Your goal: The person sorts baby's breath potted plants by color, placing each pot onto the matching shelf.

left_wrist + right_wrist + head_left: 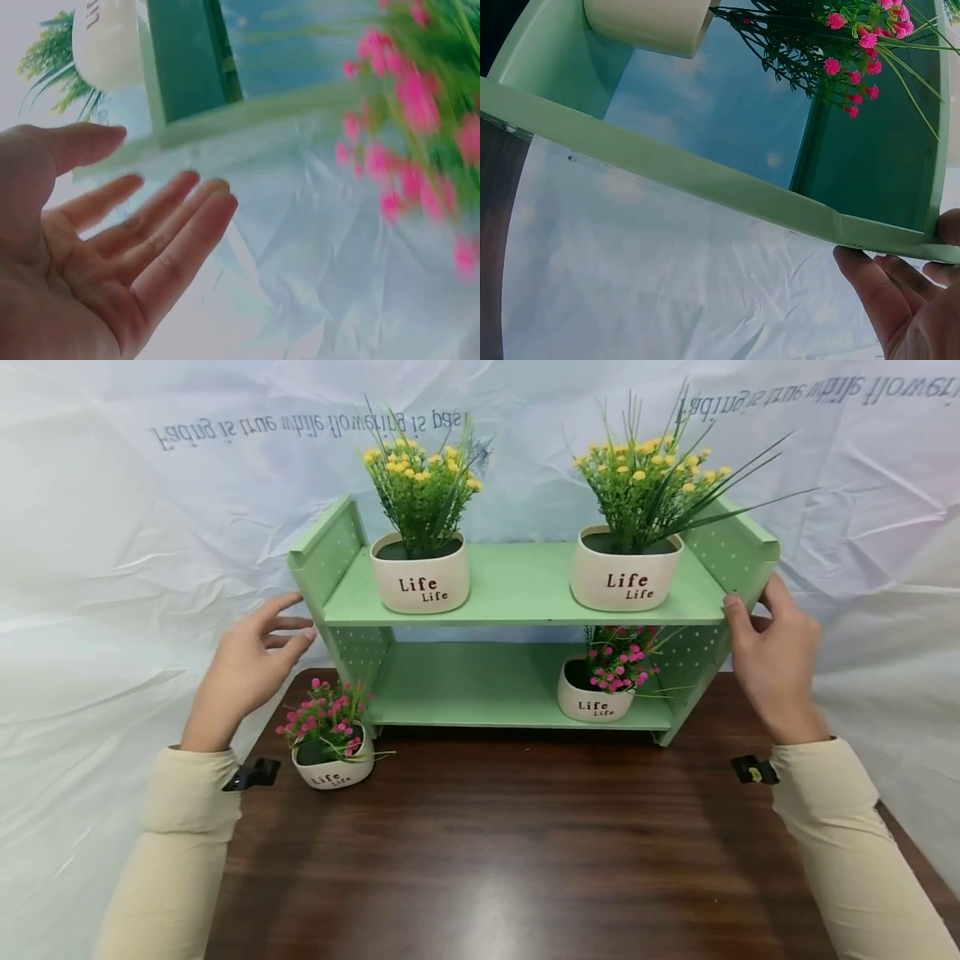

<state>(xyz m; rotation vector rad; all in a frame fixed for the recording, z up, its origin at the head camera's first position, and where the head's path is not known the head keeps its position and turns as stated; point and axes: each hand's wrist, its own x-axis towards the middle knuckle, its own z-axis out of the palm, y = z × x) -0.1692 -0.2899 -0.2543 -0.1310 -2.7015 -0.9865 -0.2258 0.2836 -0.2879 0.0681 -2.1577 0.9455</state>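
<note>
A light green two-tier shelf [517,581] stands at the back of the table. My right hand [776,664] grips its right side panel, thumb at the front edge and fingers on the outer face; the right wrist view shows those fingers [874,289] against the panel. Beside the left panel is my left hand [251,664], fingers spread and loosely bent, holding nothing. In the left wrist view its palm [82,285] faces the panel edge. Two white "Life" pots with yellow flowers, one left [422,578] and one right [627,575], sit on the upper tier.
A white pot with pink flowers [596,700] stands on the lower tier at the right. Another pink-flowered pot [333,767] is on the brown table [487,835], by the shelf's front left foot. Behind the shelf hangs a pale printed cloth [525,460].
</note>
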